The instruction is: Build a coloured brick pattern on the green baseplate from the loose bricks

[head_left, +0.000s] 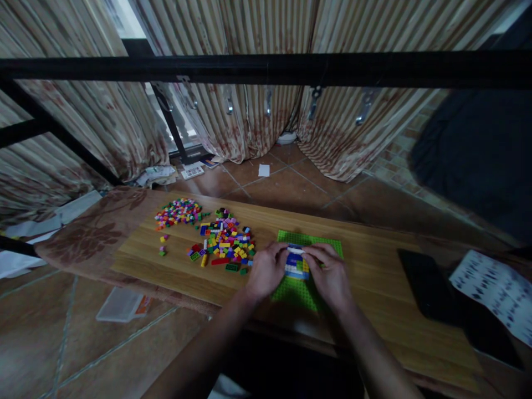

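A green studded baseplate (pixel 296 293) lies on the wooden board, with a block of blue, white, yellow and light-blue bricks (pixel 296 266) on it. Across the far side of that block is a white brick (pixel 296 251). My left hand (pixel 268 269) pinches its left end between thumb and fingers. At the right end, my right hand (pixel 330 272) has its thumb and fingers closed on the same white brick. Both hands hide parts of the baseplate and the block's sides.
Mixed loose bricks (pixel 226 241) and a pile of small pieces (pixel 180 213) lie left of the baseplate. A black tablet-like slab (pixel 428 285) and a printed sheet (pixel 494 291) are at the right. A dark bar (pixel 266 69) with hooks crosses the view beyond the board (pixel 374 266).
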Available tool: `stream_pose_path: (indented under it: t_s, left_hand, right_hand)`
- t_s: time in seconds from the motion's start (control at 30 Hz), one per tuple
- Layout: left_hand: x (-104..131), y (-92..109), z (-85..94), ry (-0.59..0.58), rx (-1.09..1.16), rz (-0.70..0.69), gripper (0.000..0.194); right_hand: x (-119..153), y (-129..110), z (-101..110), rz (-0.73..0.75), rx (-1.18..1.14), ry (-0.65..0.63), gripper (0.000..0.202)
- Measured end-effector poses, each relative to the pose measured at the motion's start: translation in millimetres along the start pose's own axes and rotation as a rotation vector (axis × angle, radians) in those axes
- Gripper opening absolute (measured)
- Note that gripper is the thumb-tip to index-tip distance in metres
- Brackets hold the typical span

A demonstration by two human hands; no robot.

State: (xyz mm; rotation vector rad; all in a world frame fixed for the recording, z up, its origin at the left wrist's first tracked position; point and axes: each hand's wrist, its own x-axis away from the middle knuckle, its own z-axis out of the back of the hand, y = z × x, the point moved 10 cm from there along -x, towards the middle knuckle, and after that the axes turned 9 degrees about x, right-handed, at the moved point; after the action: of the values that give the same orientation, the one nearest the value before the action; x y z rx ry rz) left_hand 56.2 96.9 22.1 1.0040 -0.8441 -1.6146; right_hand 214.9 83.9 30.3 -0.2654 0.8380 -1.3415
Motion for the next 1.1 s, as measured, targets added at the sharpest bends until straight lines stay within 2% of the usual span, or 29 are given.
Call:
stream_pose_path:
  t_s: [0.17, 0.5, 0.7, 0.93, 1.1]
  left_hand:
    - [-10.6, -17.0, 4.2, 0.101, 0.019, 0.060, 0.022]
    - [-16.9, -45.0, -12.0, 0.028, 0.150, 0.201, 0.023]
    - [-17.1, -49.2, -15.8, 0.005, 0.195, 0.214, 0.025]
    - [-15.8, -48.2, -12.1, 0.020, 0.203, 0.201, 0.024]
    - [-17.5, -45.2, -11.6, 0.010, 0.201, 0.187, 0.024]
  right_hand:
    - [-8.5, 11.3, -9.1, 0.035, 0.075, 0.050, 0.024]
    - [-3.0, 19.4, -12.4, -0.014, 0.090, 0.070, 0.025]
    - [-3.3, 30.9, -15.9, -0.119, -0.032, 0.063, 0.027]
    - [1.3, 47.4, -9.5, -0.268, -0.139, 0.067, 0.034]
    - [0.0, 48.8, -15.7, -0.289, -0.200, 0.042, 0.033]
